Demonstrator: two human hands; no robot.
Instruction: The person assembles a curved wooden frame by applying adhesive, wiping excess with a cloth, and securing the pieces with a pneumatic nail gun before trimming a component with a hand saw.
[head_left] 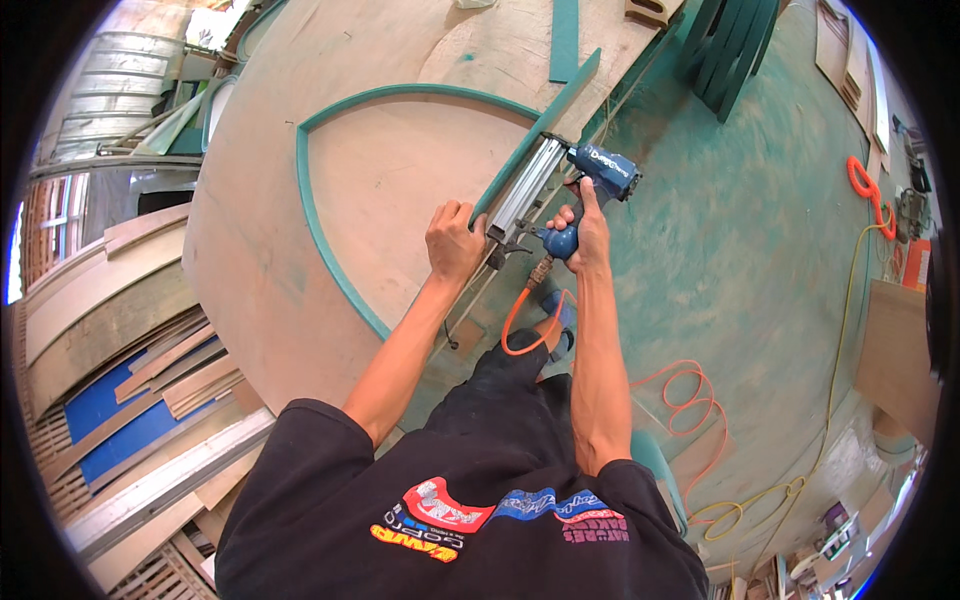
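My right hand (590,235) is wrapped around the handle of a blue pneumatic nail gun (608,172). Its long silver magazine slants down toward my left hand, and its nose meets the straight green strip (548,118) at the table edge. An orange air hose (513,320) joins the handle's base. My left hand (455,240) is closed over the near end of the strip, fingers curled and partly hidden. Beyond it, a curved green frame (305,175) lies on the pale wooden tabletop (400,190), its far edge touching the strip.
Another flat green piece (564,40) lies at the table's far side. Curved dark green parts (728,55) stand on the green-stained floor to the right. Orange hose loops (690,400) and a yellow hose (830,400) cross that floor. Wooden boards (110,270) are piled at left.
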